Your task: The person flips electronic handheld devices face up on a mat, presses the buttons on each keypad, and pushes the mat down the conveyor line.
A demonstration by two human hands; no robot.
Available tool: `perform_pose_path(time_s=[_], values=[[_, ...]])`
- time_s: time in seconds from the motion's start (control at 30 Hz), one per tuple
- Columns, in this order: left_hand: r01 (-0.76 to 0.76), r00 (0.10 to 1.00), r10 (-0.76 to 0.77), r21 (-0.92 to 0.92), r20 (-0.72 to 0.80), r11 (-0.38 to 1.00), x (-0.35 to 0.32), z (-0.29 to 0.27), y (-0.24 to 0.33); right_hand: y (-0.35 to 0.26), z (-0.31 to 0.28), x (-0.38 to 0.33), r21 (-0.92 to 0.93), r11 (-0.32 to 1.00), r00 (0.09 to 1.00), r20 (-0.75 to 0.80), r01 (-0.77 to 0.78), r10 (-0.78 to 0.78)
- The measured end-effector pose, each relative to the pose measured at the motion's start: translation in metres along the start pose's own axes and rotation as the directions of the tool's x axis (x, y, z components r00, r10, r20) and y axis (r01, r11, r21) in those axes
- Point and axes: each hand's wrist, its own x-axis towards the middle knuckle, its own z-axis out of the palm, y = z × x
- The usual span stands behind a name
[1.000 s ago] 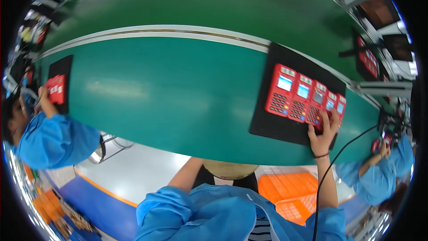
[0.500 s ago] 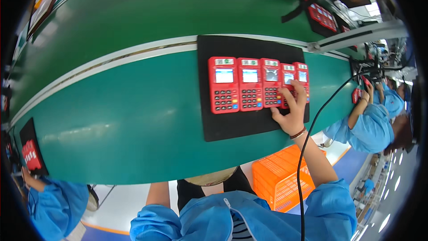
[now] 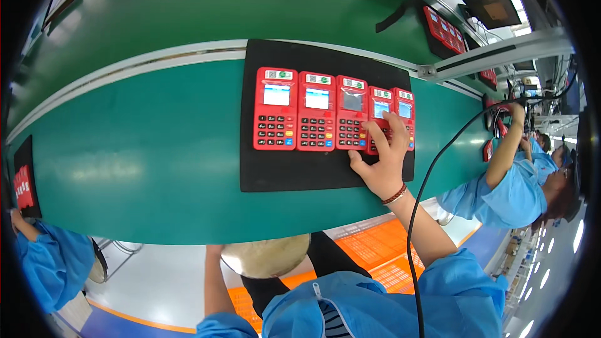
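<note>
Several red payment terminals (image 3: 275, 109) lie side by side in a row on a black mat (image 3: 300, 172). Their screens are lit, except the middle terminal's (image 3: 352, 101), which looks grey. My right hand (image 3: 383, 166) is over the right part of the row, fingers spread and bent, holding nothing. Its fingertips are at the keypads of the middle terminal and the one right of it, partly covering them; whether they press keys cannot be made out. My left forearm (image 3: 217, 288) hangs below the table edge beside a round stool seat (image 3: 266, 256); the left hand's fingers are hidden.
A black cable (image 3: 410, 238) hangs across the right side, in front of my right forearm. Orange crates (image 3: 375, 241) stand under the green table (image 3: 156, 169). Co-workers sit left (image 3: 56, 263) and right (image 3: 482, 194). A metal rail (image 3: 163, 56) runs behind the mat.
My view has shifted, so mat and terminals appear further left. My right hand stays over the same part of the row. More of the stool seat and crates shows.
</note>
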Motion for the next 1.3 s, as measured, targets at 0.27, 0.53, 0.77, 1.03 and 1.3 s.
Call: perform_pose_path(time_s=[0.27, 0.53, 0.77, 1.03, 1.3], values=[[0.389, 0.904, -0.414, -0.601, 0.104, 0.698, -0.172, 0.075, 0.063, 0.02, -0.002, -0.003, -0.033, 0.999, 0.999, -0.044, 0.015, -0.017], [-0.21, 0.945, 0.278, 0.337, -0.169, 0.918, -0.171, 0.062, 0.147, 0.029, -0.006, -0.002, -0.034, 0.999, 0.998, -0.046, 0.031, -0.033], [-0.535, 0.794, 0.351, 0.296, 0.497, 0.791, -0.082, 0.091, 0.248, 0.022, -0.005, -0.001, -0.01, 1.0, 0.999, -0.033, 0.019, -0.019], [-0.434, 0.813, 0.202, 0.337, 0.546, 0.835, -0.07, 0.116, 0.211, 0.024, -0.011, 0.003, -0.016, 1.0, 1.0, -0.019, 0.008, -0.008], [-0.354, 0.863, 0.165, 0.34, 0.477, 0.871, -0.071, 0.121, 0.207, 0.022, -0.014, 0.002, 0.062, 0.998, 0.999, 0.011, -0.032, 0.031]])
